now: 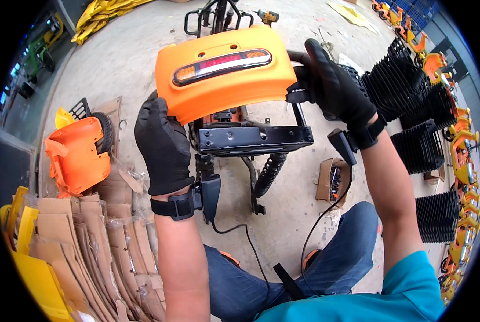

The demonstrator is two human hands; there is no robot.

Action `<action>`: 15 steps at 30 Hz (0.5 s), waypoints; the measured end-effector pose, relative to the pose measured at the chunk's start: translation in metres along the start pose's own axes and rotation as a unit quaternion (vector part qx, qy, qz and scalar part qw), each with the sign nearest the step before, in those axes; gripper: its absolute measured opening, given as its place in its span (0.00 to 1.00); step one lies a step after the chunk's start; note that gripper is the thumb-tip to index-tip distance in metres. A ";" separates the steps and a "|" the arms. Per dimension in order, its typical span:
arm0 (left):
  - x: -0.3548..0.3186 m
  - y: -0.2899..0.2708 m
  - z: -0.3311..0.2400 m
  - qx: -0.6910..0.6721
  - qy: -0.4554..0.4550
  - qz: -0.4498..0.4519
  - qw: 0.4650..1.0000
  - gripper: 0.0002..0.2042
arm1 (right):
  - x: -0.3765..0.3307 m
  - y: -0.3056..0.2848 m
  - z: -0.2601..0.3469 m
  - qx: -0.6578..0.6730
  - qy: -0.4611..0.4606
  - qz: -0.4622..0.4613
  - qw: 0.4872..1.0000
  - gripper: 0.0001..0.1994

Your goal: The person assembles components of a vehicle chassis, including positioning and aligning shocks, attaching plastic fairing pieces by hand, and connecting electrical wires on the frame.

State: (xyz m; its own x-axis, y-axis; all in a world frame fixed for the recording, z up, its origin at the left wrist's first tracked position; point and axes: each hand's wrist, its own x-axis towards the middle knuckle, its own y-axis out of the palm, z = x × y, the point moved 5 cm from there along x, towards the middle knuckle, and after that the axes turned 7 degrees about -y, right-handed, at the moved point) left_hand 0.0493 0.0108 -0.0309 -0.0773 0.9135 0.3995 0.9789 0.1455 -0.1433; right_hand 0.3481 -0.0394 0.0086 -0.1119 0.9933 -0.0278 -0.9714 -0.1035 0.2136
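orange panel [225,95] lying 12 o'clock of black crossbar [256,139], long axis running 9-to-3 | left hand [164,144] gripping its 7 o'clock corner | right hand [336,88] flanking 3 o'clock edge, fingers part-hidden, cannot tell grip

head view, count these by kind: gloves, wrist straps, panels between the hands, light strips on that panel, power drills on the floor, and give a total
black gloves: 2
wrist straps: 2
orange panel: 1
light strip: 1
power drill: 1
total: 7
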 end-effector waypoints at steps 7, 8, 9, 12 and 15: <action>0.002 0.037 -0.015 -0.182 -0.172 0.054 0.967 0.16 | -0.027 -0.031 -0.037 -0.161 -0.023 -0.107 0.981 0.27; 0.001 0.040 -0.016 -0.123 -0.170 0.068 0.975 0.17 | -0.031 -0.031 -0.042 -0.151 -0.029 -0.121 0.981 0.27; 0.000 0.044 -0.014 -0.065 -0.168 0.083 0.980 0.18 | -0.032 -0.037 -0.045 -0.169 -0.033 -0.126 0.977 0.27; 0.007 0.042 0.002 0.074 -0.159 0.110 0.978 0.17 | -0.037 -0.051 -0.048 -0.199 -0.032 -0.151 0.968 0.25; 0.009 0.041 0.003 0.061 -0.108 0.067 0.990 0.17 | -0.032 -0.043 -0.057 -0.123 -0.029 -0.173 0.977 0.24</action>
State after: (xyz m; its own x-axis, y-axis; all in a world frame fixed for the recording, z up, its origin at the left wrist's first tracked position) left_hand 0.0877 0.0260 -0.0361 0.0007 0.9858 0.1677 0.9540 0.0497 -0.2957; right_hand 0.3818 -0.0697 -0.0556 0.2367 0.9716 0.0004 -0.9708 0.2365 -0.0397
